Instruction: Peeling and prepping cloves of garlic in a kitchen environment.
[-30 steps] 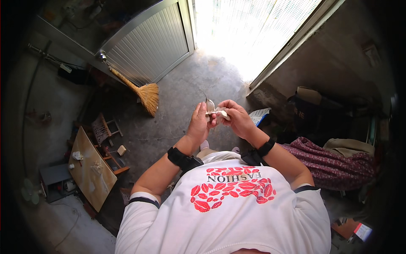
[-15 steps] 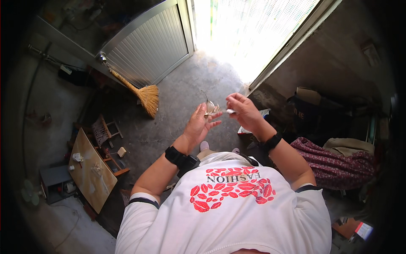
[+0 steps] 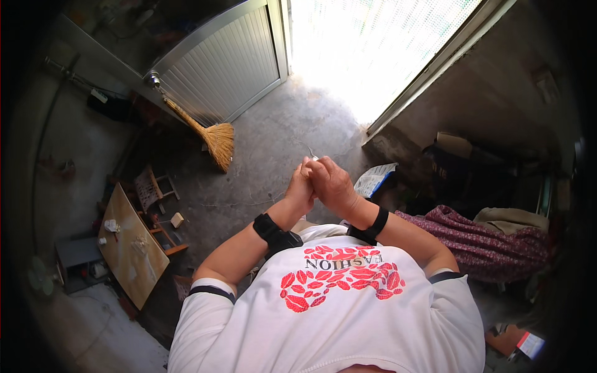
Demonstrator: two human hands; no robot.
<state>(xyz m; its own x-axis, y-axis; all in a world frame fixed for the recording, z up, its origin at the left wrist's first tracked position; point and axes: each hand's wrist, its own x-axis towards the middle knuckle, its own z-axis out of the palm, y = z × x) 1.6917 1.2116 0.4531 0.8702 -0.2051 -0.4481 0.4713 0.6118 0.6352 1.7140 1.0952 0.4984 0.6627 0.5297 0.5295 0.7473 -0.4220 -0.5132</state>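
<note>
Held out in front of my shirt, my two hands are together over the floor. My left hand (image 3: pixel 300 191) is closed round a garlic bulb, which is almost wholly hidden by the fingers. Only the garlic's thin dry stem (image 3: pixel 313 153) and a bit of pale skin stick out beyond the fingertips. My right hand (image 3: pixel 334 186) lies against the left, its fingers bent over the same garlic bulb. Whether a loose clove is also between the right fingers, I cannot tell.
A straw broom (image 3: pixel 214 142) leans by the open door (image 3: pixel 224 68). At left stands a low table (image 3: pixel 138 264) with small white pieces on it, near a small chair (image 3: pixel 151 191). A printed bag (image 3: pixel 373 180) and maroon patterned cloth (image 3: pixel 448 233) lie at right.
My right hand, which was apart and held a small white piece, has moved left onto my left hand. The left fingers, spread before with the garlic visible, have closed round it.
</note>
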